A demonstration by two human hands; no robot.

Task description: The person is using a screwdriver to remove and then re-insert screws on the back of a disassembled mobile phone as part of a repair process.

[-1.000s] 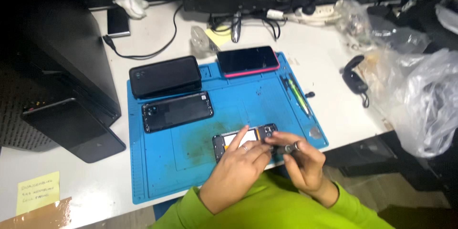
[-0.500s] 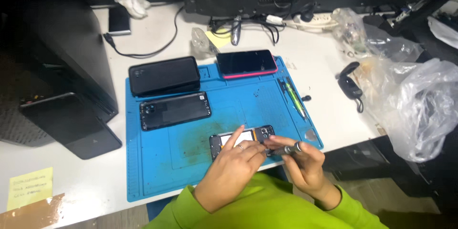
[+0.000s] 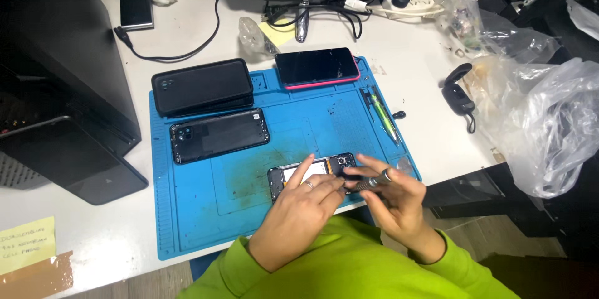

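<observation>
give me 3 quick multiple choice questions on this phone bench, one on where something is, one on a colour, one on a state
1. Where does the opened black phone lie?
A. near edge of the blue work mat
B. on the white tabletop
C. inside the plastic bag

2. What colour rims the dark-screened phone at the mat's far edge?
A. green
B. pink
C. yellow

3. What is the right hand doing?
A. resting empty
B. holding a slim metal screwdriver
C. gripping a cable

Answers: 1 A, it sits under the left hand on the mat; 2 B, a pink rim shows; 3 B, the fingers pinch the tool.
</observation>
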